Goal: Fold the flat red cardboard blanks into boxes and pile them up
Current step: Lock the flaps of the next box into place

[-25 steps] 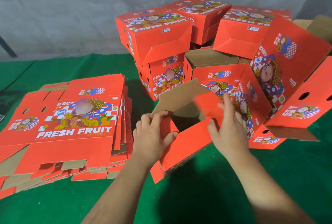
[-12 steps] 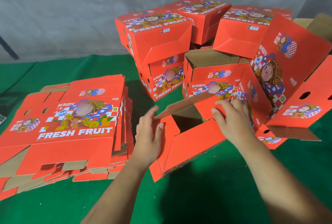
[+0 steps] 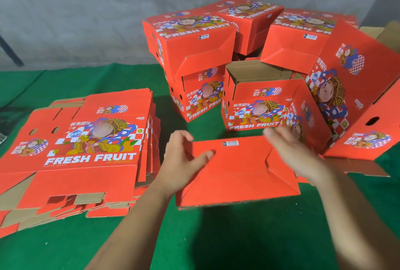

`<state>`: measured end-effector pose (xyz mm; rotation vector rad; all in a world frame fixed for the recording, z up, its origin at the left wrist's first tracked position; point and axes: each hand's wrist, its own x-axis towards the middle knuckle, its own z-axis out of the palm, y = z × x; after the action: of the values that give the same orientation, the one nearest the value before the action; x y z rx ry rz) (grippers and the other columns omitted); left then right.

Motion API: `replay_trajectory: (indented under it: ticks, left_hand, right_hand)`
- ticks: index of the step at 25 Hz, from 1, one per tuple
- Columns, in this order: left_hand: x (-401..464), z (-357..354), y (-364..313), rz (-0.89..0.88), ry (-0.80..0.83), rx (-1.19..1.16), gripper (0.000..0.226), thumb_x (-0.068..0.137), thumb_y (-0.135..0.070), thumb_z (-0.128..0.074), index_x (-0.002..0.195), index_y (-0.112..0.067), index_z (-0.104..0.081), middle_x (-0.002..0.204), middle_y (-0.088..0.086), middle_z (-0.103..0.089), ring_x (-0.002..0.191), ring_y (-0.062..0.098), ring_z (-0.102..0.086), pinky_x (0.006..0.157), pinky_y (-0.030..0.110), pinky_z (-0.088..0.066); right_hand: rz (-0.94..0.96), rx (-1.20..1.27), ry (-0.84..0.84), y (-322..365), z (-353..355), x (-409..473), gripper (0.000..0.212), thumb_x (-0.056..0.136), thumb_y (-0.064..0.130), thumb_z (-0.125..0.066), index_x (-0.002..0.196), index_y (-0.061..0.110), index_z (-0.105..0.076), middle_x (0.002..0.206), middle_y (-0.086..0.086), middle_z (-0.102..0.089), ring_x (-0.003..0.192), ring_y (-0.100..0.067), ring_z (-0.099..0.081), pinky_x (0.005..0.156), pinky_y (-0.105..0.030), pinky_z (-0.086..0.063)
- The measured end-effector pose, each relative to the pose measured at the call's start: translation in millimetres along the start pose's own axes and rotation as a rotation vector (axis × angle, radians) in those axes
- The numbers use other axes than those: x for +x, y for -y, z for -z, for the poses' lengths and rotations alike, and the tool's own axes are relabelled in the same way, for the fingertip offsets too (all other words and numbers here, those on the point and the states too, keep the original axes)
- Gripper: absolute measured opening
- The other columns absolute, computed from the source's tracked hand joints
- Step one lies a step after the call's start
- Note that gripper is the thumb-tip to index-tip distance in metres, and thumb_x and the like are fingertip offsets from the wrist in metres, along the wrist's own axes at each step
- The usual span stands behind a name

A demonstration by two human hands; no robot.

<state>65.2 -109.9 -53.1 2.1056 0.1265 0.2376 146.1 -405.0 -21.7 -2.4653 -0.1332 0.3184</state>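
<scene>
2 hands work the box (image 3: 236,170): left hand (image 3: 184,161) fingers (image 3: 203,158) spread flat on its closed flaps, right hand (image 3: 296,153) blurred, fingers extended. Flat blanks (image 3: 82,146) lie left, folded boxes (image 3: 194,53) behind, on green table (image 3: 238,237); grey wall (image 3: 86,10) beyond.

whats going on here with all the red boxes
A person is folding red fruit cartons on a green cloth. Both hands are on the box being folded, whose bottom flaps now look closed: the left hand presses its left side, the blurred right hand is at its right edge. A stack of flat blanks lies to the left, and finished boxes are piled behind.
</scene>
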Motion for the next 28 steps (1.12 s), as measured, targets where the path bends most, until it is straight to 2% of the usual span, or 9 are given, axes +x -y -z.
replay_trajectory:
  ticks: [3, 8, 11, 14, 17, 21, 24, 26, 28]
  left_hand:
    - [5.1, -7.3, 1.7, 0.090, 0.098, 0.325, 0.072, 0.080, -0.062, -0.078, 0.140, -0.030, -0.054, 0.132, -0.001, -0.043, 0.128, 0.025, -0.047, 0.110, 0.048, -0.042]
    - [3.4, -24.5, -8.7, 0.092, -0.010, 0.467, 0.058, 0.086, -0.063, -0.071, 0.131, -0.028, -0.058, 0.126, -0.001, -0.046, 0.119, 0.027, -0.047, 0.096, 0.043, -0.048]
    - [1.9, -15.4, -5.5, 0.375, -0.114, -0.074, 0.068, 0.089, -0.060, -0.070, 0.146, -0.027, -0.052, 0.143, 0.009, -0.048, 0.132, 0.027, -0.052, 0.114, 0.039, -0.042]
    - [-10.4, 2.1, -10.7, 0.927, 0.062, -0.723, 0.064, 0.092, -0.071, -0.057, 0.129, -0.019, -0.061, 0.115, 0.016, -0.073, 0.092, 0.032, -0.075, 0.085, 0.048, -0.061]
    - [-17.3, 7.7, -14.7, 0.814, -0.025, -0.764, 0.035, 0.088, -0.042, -0.062, 0.118, -0.025, -0.060, 0.075, 0.002, -0.067, 0.060, 0.022, -0.065, 0.067, 0.034, -0.056]
    - [-22.6, 17.5, -16.3, 0.312, -0.205, -0.947, 0.096, 0.068, -0.008, -0.063, 0.156, -0.037, -0.037, 0.140, -0.006, -0.065, 0.104, 0.016, -0.074, 0.090, 0.041, -0.056]
    - [-24.4, 24.2, -6.8, 0.041, -0.086, -0.806, 0.080, 0.080, -0.002, -0.061, 0.153, -0.030, -0.042, 0.144, -0.005, -0.063, 0.121, 0.017, -0.068, 0.097, 0.038, -0.057]
    - [-22.4, 24.0, 3.8, 0.118, -0.011, -0.686, 0.060, 0.088, -0.006, -0.065, 0.141, -0.029, -0.049, 0.133, 0.005, -0.070, 0.112, 0.023, -0.072, 0.085, 0.035, -0.061]
    - [-23.9, 18.1, 17.8, 0.225, 0.007, -0.597, 0.057, 0.092, 0.001, -0.065, 0.137, -0.029, -0.051, 0.129, 0.006, -0.072, 0.112, 0.027, -0.073, 0.086, 0.040, -0.062]
  right_hand:
    - [-0.078, -0.214, -0.027, 5.8, -26.0, -10.7, 0.098, 0.057, 0.090, -0.070, 0.130, 0.046, -0.022, 0.126, 0.006, -0.026, 0.105, -0.027, -0.058, 0.086, -0.044, -0.049]
    - [-0.106, -0.334, -0.165, 19.2, -40.1, -6.0, 0.099, 0.069, 0.076, -0.077, 0.138, 0.034, -0.018, 0.139, 0.001, -0.013, 0.122, -0.034, -0.057, 0.080, -0.044, -0.048]
    - [-0.048, -0.089, -0.102, 5.2, -36.2, -9.9, 0.094, 0.070, 0.084, -0.067, 0.143, 0.044, -0.024, 0.137, 0.005, -0.025, 0.128, -0.030, -0.052, 0.090, -0.042, -0.041]
    - [-0.046, 0.245, -0.166, 5.1, -32.9, -18.0, 0.069, 0.076, 0.087, -0.051, 0.131, 0.047, -0.046, 0.127, 0.006, -0.033, 0.132, -0.022, -0.044, 0.098, -0.034, -0.032]
    - [0.001, 0.428, -0.336, 16.3, -26.4, -23.4, 0.062, 0.082, 0.080, -0.049, 0.122, 0.033, -0.058, 0.133, -0.001, -0.049, 0.126, -0.015, -0.043, 0.103, -0.034, -0.034]
    - [-0.124, 0.833, -0.191, 23.0, -9.0, -32.6, 0.053, 0.082, 0.066, -0.065, 0.128, 0.039, -0.066, 0.139, 0.013, -0.060, 0.130, -0.016, -0.055, 0.115, -0.046, -0.038]
    - [0.017, 0.669, -0.059, 13.4, -11.4, -41.6, 0.026, 0.098, 0.046, -0.066, 0.109, 0.069, -0.065, 0.113, 0.045, -0.063, 0.115, 0.015, -0.058, 0.102, -0.027, -0.045]
    - [0.064, 0.557, -0.008, 7.9, -18.9, -41.2, 0.045, 0.102, 0.032, -0.064, 0.100, 0.077, -0.062, 0.102, 0.047, -0.065, 0.097, 0.025, -0.060, 0.080, -0.006, -0.047]
    - [0.127, 0.518, -0.005, -3.8, -30.6, -41.1, 0.049, 0.101, 0.017, -0.065, 0.122, 0.062, -0.063, 0.118, 0.028, -0.072, 0.107, 0.010, -0.067, 0.084, -0.010, -0.051]
